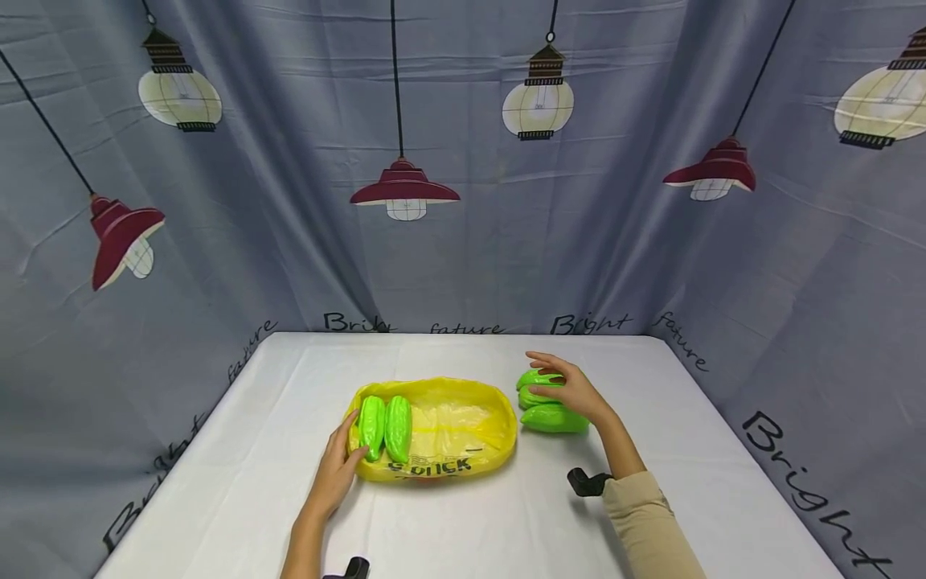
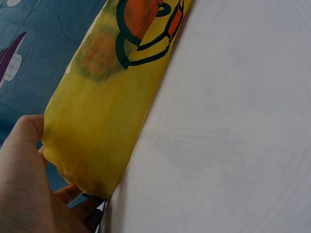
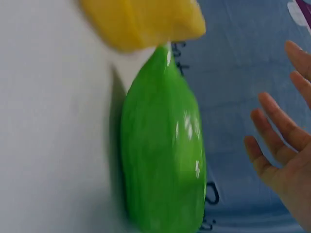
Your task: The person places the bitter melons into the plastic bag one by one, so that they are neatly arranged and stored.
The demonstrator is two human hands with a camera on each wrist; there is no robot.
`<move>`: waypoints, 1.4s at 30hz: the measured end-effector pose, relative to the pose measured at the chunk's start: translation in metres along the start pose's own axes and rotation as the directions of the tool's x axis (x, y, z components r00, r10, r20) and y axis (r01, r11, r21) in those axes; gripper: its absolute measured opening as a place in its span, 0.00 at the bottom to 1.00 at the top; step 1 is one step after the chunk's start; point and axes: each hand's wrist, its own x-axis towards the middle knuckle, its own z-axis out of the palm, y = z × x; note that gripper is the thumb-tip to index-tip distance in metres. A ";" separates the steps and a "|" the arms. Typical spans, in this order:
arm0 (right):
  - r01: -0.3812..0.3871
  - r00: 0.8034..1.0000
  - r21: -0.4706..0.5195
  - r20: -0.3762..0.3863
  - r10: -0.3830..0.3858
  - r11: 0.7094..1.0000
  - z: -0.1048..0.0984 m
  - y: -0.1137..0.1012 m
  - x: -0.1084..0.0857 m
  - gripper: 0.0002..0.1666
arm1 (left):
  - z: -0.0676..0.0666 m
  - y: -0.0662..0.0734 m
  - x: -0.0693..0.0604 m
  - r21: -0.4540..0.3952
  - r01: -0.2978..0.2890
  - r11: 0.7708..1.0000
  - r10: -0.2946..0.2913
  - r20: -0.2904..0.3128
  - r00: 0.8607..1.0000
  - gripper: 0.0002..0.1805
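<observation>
Here's the left hand (image 1: 334, 470) on the left end of a yellow plastic-lined container (image 1: 456, 422), thumb and fingers curled about its edge, with printed lettering showing along the near side. Inside, at that same end, lie two glossy green gourds (image 1: 398, 429), side by side and lengthwise toward the back of the counter (image 1: 470, 531). Over to the right, the right hand (image 1: 575, 394) hangs above a second group, fingers spread and parted, with nothing in its hold! Beneath it, three more gourds (image 1: 553, 419) lie crosswise on the white cover, stacked one behind another from near to far, just beyond the container's right end. In the right wrist view, one gourd's pointed tip aims at the yellow container. A beige sleeve (image 1: 647, 515) covers the right forearm.
</observation>
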 end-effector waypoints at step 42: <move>-0.017 0.971 -0.093 0.236 0.039 0.995 -0.027 0.068 -0.035 0.30 | 0.000 0.002 0.001 -0.033 0.081 0.996 -0.080 0.035 0.996 0.34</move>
